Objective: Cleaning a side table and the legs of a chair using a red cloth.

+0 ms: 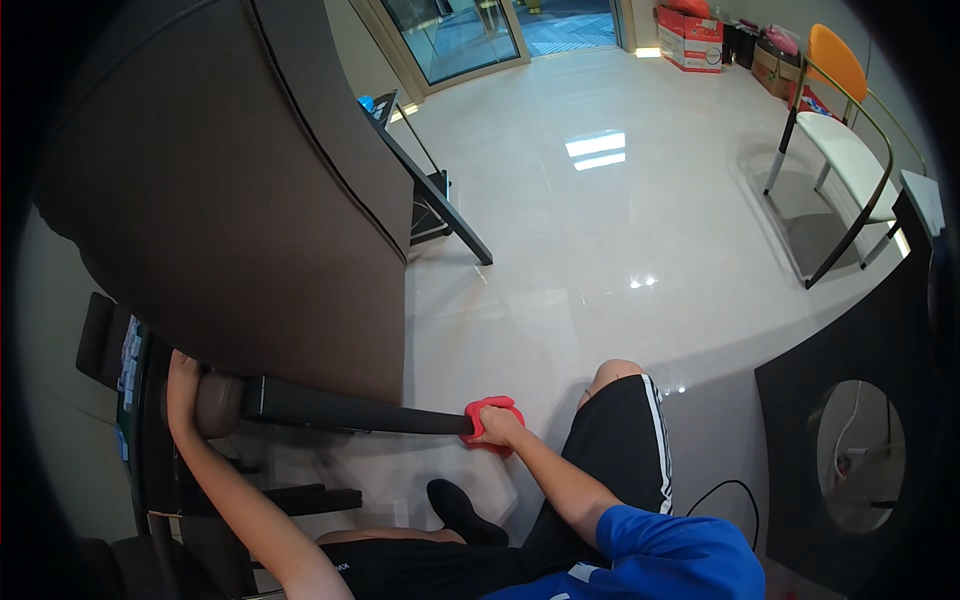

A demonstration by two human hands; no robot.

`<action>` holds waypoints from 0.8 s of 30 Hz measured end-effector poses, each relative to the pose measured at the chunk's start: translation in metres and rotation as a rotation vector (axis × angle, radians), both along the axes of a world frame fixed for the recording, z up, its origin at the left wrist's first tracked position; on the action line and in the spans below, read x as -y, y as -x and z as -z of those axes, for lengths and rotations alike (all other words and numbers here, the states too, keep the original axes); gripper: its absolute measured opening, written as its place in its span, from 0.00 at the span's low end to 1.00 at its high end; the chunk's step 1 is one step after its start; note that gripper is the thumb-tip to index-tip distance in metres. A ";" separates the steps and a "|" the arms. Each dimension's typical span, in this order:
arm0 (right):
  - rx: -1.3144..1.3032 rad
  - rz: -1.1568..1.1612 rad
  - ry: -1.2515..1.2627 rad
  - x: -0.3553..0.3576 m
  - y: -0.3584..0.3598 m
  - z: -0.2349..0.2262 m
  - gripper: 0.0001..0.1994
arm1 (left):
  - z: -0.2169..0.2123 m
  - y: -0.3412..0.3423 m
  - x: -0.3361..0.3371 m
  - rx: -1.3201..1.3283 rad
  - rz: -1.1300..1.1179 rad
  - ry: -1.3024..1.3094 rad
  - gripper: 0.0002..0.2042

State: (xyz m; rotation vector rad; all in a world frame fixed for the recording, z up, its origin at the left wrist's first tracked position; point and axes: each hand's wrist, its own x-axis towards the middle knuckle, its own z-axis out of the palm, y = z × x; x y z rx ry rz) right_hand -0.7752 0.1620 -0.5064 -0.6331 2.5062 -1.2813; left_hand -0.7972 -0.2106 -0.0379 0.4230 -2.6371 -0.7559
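My right hand is closed on a red cloth, which is wrapped around the end of a long black leg. This leg runs left along the lower edge of a large dark brown upholstered piece of furniture, which looks like a tipped chair or seat. Over on the left, my left hand touches the brown piece near a rounded brown pad. The fingers of that hand are mostly hidden, so their grip does not show. More black bars lie below the leg.
A black panel with an oval hole stands at the right, with a black cable near it. Farther back are an orange and white chair, red boxes, a glass door and a slanted dark stand.
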 end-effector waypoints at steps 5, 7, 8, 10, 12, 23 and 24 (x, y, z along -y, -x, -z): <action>-0.197 -0.242 -0.180 0.001 0.016 -0.100 0.27 | -0.004 -0.004 0.007 0.018 -0.008 -0.037 0.22; -0.247 -0.214 -0.070 0.005 0.012 -0.147 0.26 | -0.006 -0.006 0.013 0.045 -0.001 -0.016 0.23; -0.299 -0.179 0.040 0.008 0.009 -0.162 0.24 | -0.004 -0.005 0.014 0.019 0.017 0.001 0.24; -0.283 -0.095 0.245 0.020 0.001 -0.174 0.24 | -0.003 -0.005 0.016 -0.004 0.026 0.020 0.25; -0.265 -0.013 0.452 0.032 -0.005 -0.172 0.23 | -0.002 -0.001 0.017 0.011 0.054 0.090 0.27; 0.075 0.012 0.392 0.027 -0.009 -0.064 0.19 | -0.001 -0.002 0.028 0.005 0.064 0.075 0.24; 0.049 0.041 0.389 0.023 -0.011 -0.040 0.19 | 0.000 -0.001 0.028 -0.008 0.071 0.064 0.23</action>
